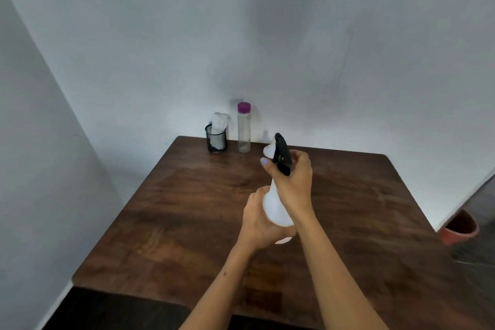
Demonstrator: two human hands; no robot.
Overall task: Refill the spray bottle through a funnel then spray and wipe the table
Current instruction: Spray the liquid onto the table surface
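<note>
Centre of the frame, both hands are on the spray bottle (276, 206), held up above the brown wooden table (187, 209). The left hand (258, 222) wraps round the white body from the lower left, fingers closed on it. The right hand (293, 177) comes over the top, gripping the black spray head (282, 154) at the bottle's neck, a pale blue painted nail showing on the left side of the head. The bottle tilts a little, its head pointing toward the upper part of the frame.

Up at the table's far edge, against the pale wall, stands a clear bottle (244, 128) with a purple cap, upright. Just to its left sits a black mesh cup (216, 139) with a white cloth (219, 126) stuffed inside. At the right edge of the frame, off the table, there's a reddish pot (459, 228).
</note>
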